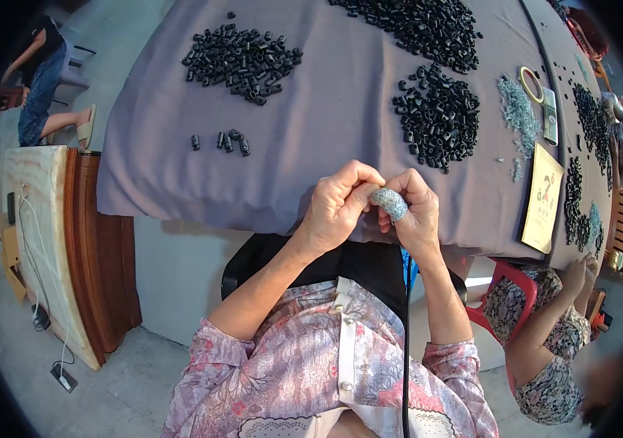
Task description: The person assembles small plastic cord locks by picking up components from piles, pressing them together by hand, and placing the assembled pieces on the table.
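Observation:
My left hand (339, 204) and my right hand (415, 212) meet above the near edge of the cloth-covered table (326, 131). Both are closed, fingertips pinched close together; whatever small thing lies between them is hidden. A glittery grey wrap (390, 204) covers my right thumb. Beyond my right hand lies a heap of small black barrel-shaped pieces (437, 120). Several more loose black pieces (235, 139) are spread to the left, in front of another heap of them (242, 62).
A third black heap (421, 29) lies at the back. To the right are small clear-grey bits (520, 113), a tape roll (531, 84) and a yellow booklet (542, 197). A co-worker (552, 321) sits at right; another person (45, 80) is far left beside a wooden cabinet (85, 248).

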{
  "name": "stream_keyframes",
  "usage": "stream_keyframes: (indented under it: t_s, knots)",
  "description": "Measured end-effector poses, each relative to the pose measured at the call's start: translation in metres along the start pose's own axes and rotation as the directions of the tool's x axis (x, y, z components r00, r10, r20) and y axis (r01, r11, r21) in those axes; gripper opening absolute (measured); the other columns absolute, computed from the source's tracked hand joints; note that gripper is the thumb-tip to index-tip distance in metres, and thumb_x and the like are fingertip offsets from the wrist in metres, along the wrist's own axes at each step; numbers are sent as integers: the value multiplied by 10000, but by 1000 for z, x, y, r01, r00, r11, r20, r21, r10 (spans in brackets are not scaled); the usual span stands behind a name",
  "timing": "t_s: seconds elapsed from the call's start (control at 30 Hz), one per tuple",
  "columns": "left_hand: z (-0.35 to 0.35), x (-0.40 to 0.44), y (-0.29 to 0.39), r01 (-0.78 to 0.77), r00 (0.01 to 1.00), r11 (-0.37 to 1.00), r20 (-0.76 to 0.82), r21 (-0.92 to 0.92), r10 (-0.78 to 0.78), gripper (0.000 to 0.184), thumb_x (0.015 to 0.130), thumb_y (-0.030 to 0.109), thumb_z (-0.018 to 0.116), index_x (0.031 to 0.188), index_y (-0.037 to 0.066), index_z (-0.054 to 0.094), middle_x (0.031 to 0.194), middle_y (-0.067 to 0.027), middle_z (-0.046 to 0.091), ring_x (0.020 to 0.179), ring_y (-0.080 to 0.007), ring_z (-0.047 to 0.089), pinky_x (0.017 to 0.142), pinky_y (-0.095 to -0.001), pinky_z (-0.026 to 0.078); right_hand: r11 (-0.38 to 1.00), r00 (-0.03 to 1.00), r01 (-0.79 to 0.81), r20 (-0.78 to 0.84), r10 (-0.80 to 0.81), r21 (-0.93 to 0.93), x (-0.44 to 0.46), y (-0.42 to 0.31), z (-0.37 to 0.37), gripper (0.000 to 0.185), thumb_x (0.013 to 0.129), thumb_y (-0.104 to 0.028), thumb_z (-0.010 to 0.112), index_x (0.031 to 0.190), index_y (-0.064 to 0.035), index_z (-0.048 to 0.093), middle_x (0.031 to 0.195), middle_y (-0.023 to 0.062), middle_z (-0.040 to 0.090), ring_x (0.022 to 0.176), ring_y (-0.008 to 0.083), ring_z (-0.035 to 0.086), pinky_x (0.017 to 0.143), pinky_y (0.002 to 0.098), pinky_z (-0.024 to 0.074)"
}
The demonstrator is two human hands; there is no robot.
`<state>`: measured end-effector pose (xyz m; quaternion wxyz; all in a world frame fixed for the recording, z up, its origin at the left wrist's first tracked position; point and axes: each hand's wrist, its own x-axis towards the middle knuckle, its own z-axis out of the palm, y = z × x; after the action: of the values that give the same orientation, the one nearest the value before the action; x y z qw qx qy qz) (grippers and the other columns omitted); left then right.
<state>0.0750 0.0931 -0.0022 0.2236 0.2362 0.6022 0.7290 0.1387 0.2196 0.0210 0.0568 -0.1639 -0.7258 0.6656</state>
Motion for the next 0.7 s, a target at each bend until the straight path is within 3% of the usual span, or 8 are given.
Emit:
stream_keyframes:
  t_s: [0.1,0.2,0.6,0.7]
  knots:
    - [-6,3,5,108,993,977,60,-185,-98,66,914,74,488,929,25,529,721,8,553,597,-20,465,531,-170,399,998,998,-10,-58,14,58,-1,4,5,162,820,-88,631,777,-22,489,609,13,566,519,40,519,434,186,429]
    - [-6,2,5,141,990,964,60,-227,-130,73,915,90,491,941,29,523,720,6,553,597,-18,466,528,-165,396,994,994,38,-102,-28,98,-3,2,10,146,817,-71,633,782,-26,498,664,21,589,568,39,537,460,183,439]
    - [-4,1,9,181,983,964,61,-197,-172,75,912,91,488,937,33,529,715,15,554,594,-21,479,525,-168,408,998,996,45,-76,-41,53,-7,6,4,94,825,-47,613,825,-16,524,697,25,584,583,51,529,477,189,461]
    - [-5,1,8,188,981,964,74,-187,-178,75,912,88,486,939,33,529,714,14,555,597,-22,483,525,-169,410,992,997,31,-76,-21,126,-7,5,4,84,831,-35,599,819,-13,518,692,28,582,582,51,529,474,195,466]
